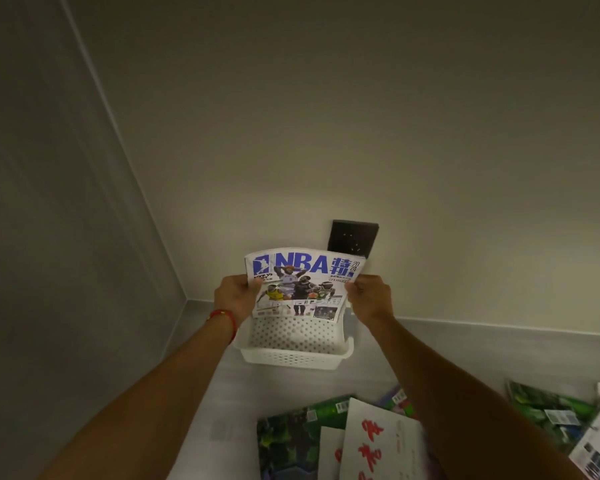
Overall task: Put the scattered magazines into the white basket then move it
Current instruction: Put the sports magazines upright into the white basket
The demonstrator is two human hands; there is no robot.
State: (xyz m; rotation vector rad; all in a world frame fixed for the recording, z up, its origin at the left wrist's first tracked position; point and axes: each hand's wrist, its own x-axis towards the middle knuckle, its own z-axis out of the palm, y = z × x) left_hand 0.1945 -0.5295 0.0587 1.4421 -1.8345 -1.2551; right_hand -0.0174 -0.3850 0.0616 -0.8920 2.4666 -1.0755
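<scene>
Magazines [378,441] lie scattered near the white basket [291,358], under a dark wall socket [353,238]. Left hand [234,297] and right hand [369,296] pinch the NBA magazine [302,284] upright over it.

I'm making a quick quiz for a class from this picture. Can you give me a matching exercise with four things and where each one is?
Things:
1. NBA magazine
2. white basket
3. black socket
4. red string

Places:
A. on the wall, behind the magazine
B. round the left wrist
C. held by the left hand and right hand, above the basket
D. on the floor by the wall, under the magazine

Pairs: 1-C, 2-D, 3-A, 4-B
</scene>
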